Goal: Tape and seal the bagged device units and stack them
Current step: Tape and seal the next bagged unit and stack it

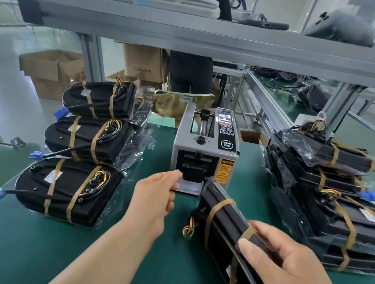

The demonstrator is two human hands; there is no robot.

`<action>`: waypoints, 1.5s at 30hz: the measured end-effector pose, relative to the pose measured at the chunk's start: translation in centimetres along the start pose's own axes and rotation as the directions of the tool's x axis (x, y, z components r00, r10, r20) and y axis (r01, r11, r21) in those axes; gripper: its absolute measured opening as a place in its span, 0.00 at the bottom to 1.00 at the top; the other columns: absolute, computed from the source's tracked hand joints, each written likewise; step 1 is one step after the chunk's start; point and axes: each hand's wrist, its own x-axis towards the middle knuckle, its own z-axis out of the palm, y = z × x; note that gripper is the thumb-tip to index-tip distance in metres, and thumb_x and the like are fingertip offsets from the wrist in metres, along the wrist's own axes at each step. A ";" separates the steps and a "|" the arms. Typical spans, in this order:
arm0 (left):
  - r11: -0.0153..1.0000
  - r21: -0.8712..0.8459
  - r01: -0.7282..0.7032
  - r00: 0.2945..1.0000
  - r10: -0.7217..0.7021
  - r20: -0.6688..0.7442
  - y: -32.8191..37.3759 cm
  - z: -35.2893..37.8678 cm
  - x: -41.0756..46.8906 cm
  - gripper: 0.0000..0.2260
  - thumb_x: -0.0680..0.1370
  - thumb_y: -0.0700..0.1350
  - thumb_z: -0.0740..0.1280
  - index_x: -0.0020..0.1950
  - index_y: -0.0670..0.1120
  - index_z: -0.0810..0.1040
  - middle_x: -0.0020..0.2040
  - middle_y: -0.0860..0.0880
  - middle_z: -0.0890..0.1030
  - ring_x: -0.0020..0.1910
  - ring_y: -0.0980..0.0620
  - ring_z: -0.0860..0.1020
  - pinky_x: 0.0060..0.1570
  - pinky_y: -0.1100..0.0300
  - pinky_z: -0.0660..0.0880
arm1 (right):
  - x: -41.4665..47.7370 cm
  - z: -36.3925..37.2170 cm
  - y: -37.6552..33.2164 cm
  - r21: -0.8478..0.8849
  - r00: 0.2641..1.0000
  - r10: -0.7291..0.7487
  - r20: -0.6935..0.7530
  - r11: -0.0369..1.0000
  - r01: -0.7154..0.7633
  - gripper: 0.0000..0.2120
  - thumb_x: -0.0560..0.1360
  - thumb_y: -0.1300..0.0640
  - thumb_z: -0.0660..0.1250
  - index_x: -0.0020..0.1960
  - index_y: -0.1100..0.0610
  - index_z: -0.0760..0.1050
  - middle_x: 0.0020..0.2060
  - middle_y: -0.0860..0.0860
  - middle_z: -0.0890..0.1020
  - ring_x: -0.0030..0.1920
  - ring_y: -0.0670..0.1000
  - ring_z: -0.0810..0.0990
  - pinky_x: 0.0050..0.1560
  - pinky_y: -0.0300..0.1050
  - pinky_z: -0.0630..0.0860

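Pinched the tape strip (188, 186) at the dispenser (204, 152) outlet with the left hand (152, 198), gripped the bagged unit (220, 217), tilted just beside it over the surface (31, 252), in the right hand (284, 267); best drawn off straight and taut.

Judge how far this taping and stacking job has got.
Done: left stacks and right stack hold taped units. In hand: right hand grips a banded unit on edge; left hand reaches the tape dispenser outlet. Left: probably another strip, then stacking it.
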 end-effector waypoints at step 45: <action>0.919 0.269 -0.287 0.926 0.194 0.324 0.8 1.0 -3.4 0.11 0.73 0.46 0.74 0.31 0.50 0.80 0.25 0.52 0.67 0.26 0.54 0.63 0.26 0.68 0.64 | -1.3 1.3 0.7 -0.002 0.990 -0.125 -0.065 0.992 0.125 0.11 0.67 0.45 0.75 0.45 0.32 0.77 0.41 0.28 0.82 0.43 0.33 0.80 0.41 0.22 0.69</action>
